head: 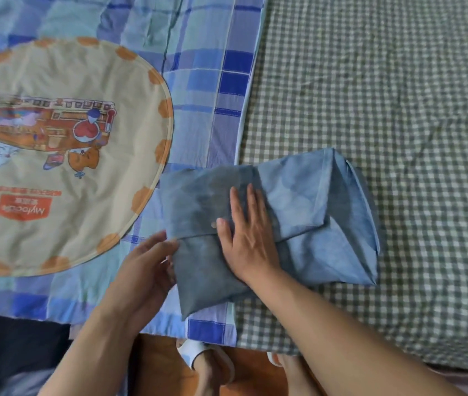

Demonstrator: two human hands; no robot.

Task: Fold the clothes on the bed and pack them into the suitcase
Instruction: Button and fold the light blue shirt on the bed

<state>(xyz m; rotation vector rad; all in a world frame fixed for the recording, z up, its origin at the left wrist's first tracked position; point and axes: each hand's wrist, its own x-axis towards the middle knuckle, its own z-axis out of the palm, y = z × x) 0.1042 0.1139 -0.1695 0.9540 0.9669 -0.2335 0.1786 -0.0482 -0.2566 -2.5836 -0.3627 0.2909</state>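
Observation:
A blue denim-coloured garment [307, 207] lies folded into a compact rectangle on the bed, half on the quilt and half on the checked sheet. My right hand [247, 235] lies flat on its middle with straight fingers, pressing it down. My left hand [149, 261] is at the garment's left edge, fingers curled around that edge with their tips hidden beneath the cloth. No suitcase shows clearly in this view.
A blue plaid quilt [198, 81] with a round cream cartoon panel [55, 167] covers the bed's left side. A green-and-white checked sheet [384, 95] covers the right. Something dark [12, 347] sits at the lower left. My feet in white slippers [207, 361] stand on an orange floor.

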